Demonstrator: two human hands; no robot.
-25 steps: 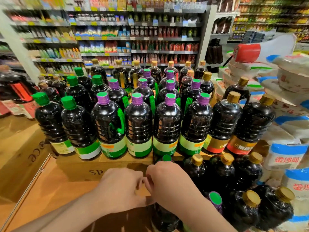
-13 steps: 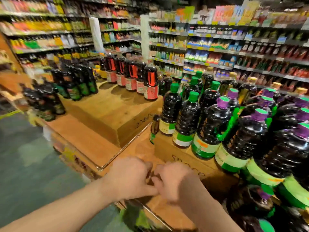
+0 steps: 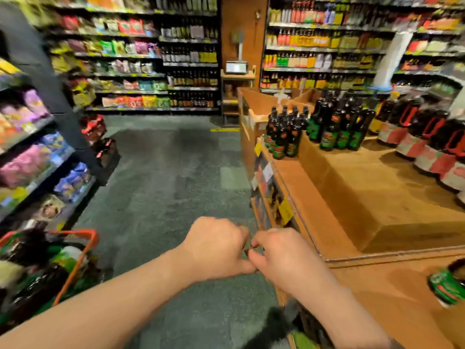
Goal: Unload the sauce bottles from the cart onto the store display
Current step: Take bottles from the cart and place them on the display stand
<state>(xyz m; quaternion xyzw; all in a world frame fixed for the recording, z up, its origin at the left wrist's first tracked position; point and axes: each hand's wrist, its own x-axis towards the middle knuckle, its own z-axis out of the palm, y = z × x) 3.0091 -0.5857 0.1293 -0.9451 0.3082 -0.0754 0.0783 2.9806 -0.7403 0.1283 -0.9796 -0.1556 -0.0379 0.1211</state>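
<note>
**Both hands together in front of you, cart at your lower left**

Your left hand (image 3: 216,248) and right hand (image 3: 286,258) meet at mid-frame, fingers curled in and knuckles up, thumbs touching. Something small may sit between the fingertips, but blur hides it, so whether either hand holds anything cannot be told.

The cart (image 3: 83,250), with its orange rim, sits at the lower left edge on the green floor (image 3: 171,172); dark bottles with green parts lie inside it, smeared by motion.

The store display (image 3: 377,197) is on your right: a stepped wooden counter. On its lower step stands a cluster of small dark sauce bottles (image 3: 286,132) with green and red labels; a taller group (image 3: 339,124) stands on the raised block just beside them. Large dark jugs with red handles (image 3: 427,137) line the far right edge. One green-labelled bottle (image 3: 448,285) shows at the right border, near your right forearm.

Stocked shelves (image 3: 141,59) run along the aisle behind.
</note>
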